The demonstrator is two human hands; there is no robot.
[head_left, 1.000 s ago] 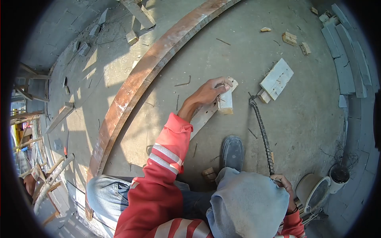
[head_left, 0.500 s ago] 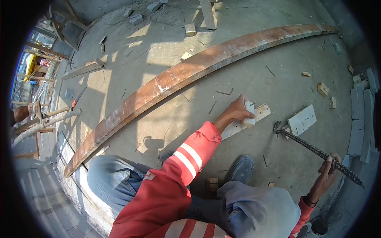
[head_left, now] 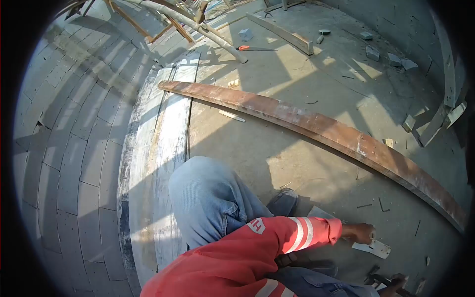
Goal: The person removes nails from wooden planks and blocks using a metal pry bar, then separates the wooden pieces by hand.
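My left hand [head_left: 363, 233] is closed just above a short pale board [head_left: 374, 248] on the floor. A small wooden block is in its fingers, now mostly hidden by the hand. My right hand [head_left: 394, 286] is at the lower right edge, wrapped round a ribbed steel bar [head_left: 374, 278] with a bent claw end. Much of the bar is hidden or lost in the dark rim. Beside the left hand lie loose steel pieces, among them a bent rod [head_left: 383, 205].
A long curved wooden beam [head_left: 297, 115] crosses the floor ahead. Pale planks [head_left: 170, 133] run along the left, next to grey blockwork [head_left: 74, 188]. Farther off lie a timber [head_left: 282, 33], a saw with an orange handle [head_left: 245, 48] and broken block pieces [head_left: 394, 60].
My view has swung to the left, so both hands now appear lower and farther right. The left hand stays over the board, and the right keeps hold of the steel bar.
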